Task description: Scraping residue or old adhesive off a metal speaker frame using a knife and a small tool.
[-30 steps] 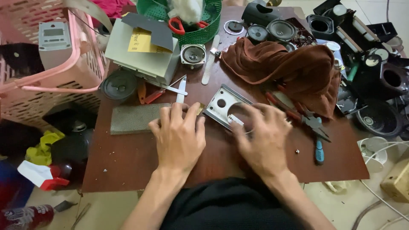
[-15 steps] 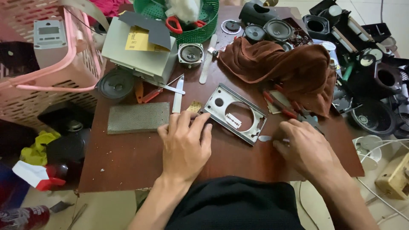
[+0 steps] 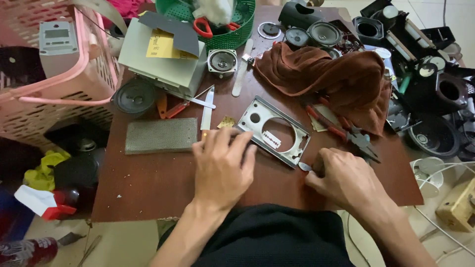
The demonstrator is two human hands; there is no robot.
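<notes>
The left hand (image 3: 222, 165) lies flat and open on the bench (image 3: 148, 183), fingertips touching the near corner of the metal plate (image 3: 274, 129). Right of the plate, the right hand (image 3: 346, 180) pinches a small metal blade (image 3: 305, 167). A razor blade (image 3: 271, 140) lies in the plate's opening. Beyond the plate, a green basket (image 3: 242, 29) holds red scissors (image 3: 210, 27); far left of it, a pink basket (image 3: 59, 94) holds a grey box (image 3: 58, 47).

Both hands (image 3: 222, 165) (image 3: 346, 180) beside a metal plate (image 3: 273, 129) on a table (image 3: 148, 183).

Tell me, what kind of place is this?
Probably a small home repair bench for audio gear: loose speaker cones crowd the wooden table, with red-handled pliers and a metal speaker frame near the hands.
</notes>
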